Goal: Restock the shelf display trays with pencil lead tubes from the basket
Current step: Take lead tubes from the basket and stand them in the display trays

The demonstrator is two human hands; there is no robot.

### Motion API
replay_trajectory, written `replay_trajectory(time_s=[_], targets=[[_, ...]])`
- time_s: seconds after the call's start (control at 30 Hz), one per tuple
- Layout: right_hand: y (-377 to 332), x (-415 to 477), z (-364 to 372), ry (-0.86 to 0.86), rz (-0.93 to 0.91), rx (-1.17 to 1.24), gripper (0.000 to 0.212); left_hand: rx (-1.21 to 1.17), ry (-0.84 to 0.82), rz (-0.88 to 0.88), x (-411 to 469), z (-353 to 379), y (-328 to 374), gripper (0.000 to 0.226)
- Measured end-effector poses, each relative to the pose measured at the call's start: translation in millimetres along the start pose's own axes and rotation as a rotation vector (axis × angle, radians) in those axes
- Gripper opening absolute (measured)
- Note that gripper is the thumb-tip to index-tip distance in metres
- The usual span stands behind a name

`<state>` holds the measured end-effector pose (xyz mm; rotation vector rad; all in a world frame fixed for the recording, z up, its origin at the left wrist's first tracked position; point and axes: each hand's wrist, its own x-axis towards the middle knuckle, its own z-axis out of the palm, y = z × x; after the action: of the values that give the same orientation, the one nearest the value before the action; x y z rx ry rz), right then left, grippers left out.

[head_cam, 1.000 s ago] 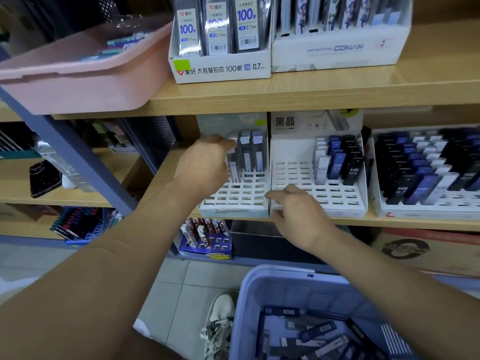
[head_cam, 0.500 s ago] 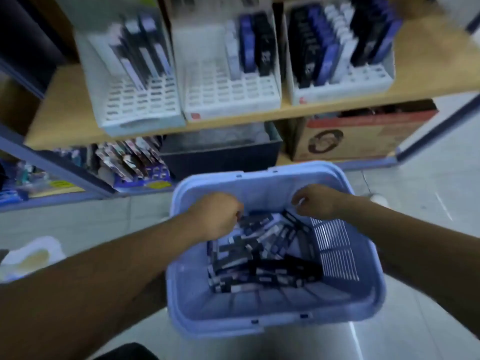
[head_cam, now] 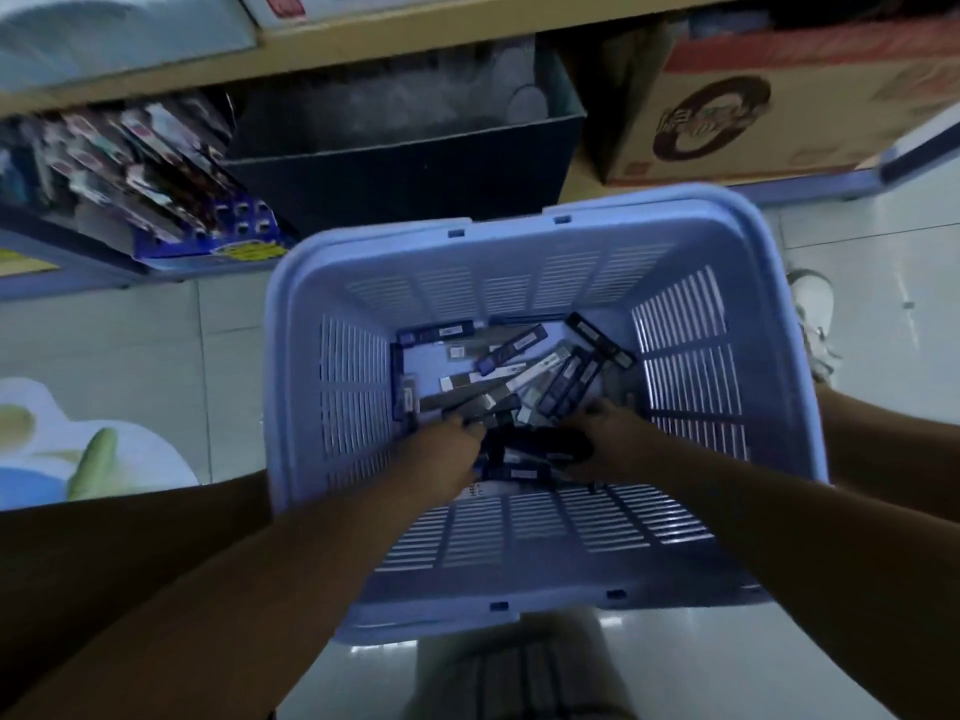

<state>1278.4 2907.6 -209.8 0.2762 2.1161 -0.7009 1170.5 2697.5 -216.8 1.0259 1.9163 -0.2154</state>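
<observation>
A light blue slotted basket point(head_cam: 524, 267) sits below me in front of the shelf. Several pencil lead tubes point(head_cam: 519, 356), dark blue, black and grey, lie jumbled on its bottom. Both my hands reach down into the pile at its near side. My left hand point(head_cam: 449, 446) has its fingers curled onto grey tubes. My right hand point(head_cam: 610, 439) curls over a dark bunch of tubes; its fingertips are hidden. Only the blurred front edge of a white display tray point(head_cam: 104, 39) shows at the top left, on the wooden shelf point(head_cam: 415, 36).
Under the shelf stand a dark open bin point(head_cam: 405, 168), a brown cardboard box point(head_cam: 779, 96) and a blue display of packaged pens point(head_cam: 208, 226). A white shoe point(head_cam: 815, 324) is on the tiled floor right of the basket.
My view has tipped down from the shelf trays to the basket. Both hands left the trays, dropped into the basket and now sit deep in the tube pile.
</observation>
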Motion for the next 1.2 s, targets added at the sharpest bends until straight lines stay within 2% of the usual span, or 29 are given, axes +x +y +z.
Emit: replay_trajectory(time_s=[0.1,0.23,0.3,0.43,0.5,0.6,0.67,0.7,0.83,0.97,1.13,1.2], targets=[[-7,9,13,0.010,-0.002,-0.201,0.082,-0.021,0.067,0.004,2,-1,2,0.052],[-13,13,18,0.020,-0.013,-0.273,0.080,0.020,0.084,0.034,-2,-4,4,0.039],[-16,13,17,0.030,-0.031,-0.333,0.069,0.082,0.071,0.031,-7,-8,8,0.031],[-23,17,4,0.064,0.064,-0.325,0.040,0.082,0.158,-0.051,-10,-18,3,0.055],[-22,17,-7,0.076,0.129,-0.178,0.036,-0.104,0.197,-0.107,-9,-22,-3,0.055],[-21,14,-24,0.162,0.194,0.258,0.018,-0.381,0.281,-0.149,-11,-35,-8,0.055],[-28,6,-38,0.256,0.224,0.548,0.004,-0.391,0.343,-0.130,-14,-50,-8,0.047],[-31,2,-47,0.291,0.223,0.603,0.011,-0.372,0.362,-0.109,-16,-61,-8,0.041],[-43,-18,-88,0.346,0.130,0.343,0.028,-0.234,0.397,-0.024,-34,-105,-2,0.038],[-68,-46,-126,0.344,-0.043,0.344,0.021,-0.137,0.380,0.048,-62,-143,12,0.034],[-102,-95,-157,0.097,-0.197,0.845,0.012,-0.135,0.447,0.132,-106,-197,25,0.045],[-112,-114,-169,0.089,-0.237,0.893,0.017,-0.147,0.482,0.154,-125,-215,27,0.035]])
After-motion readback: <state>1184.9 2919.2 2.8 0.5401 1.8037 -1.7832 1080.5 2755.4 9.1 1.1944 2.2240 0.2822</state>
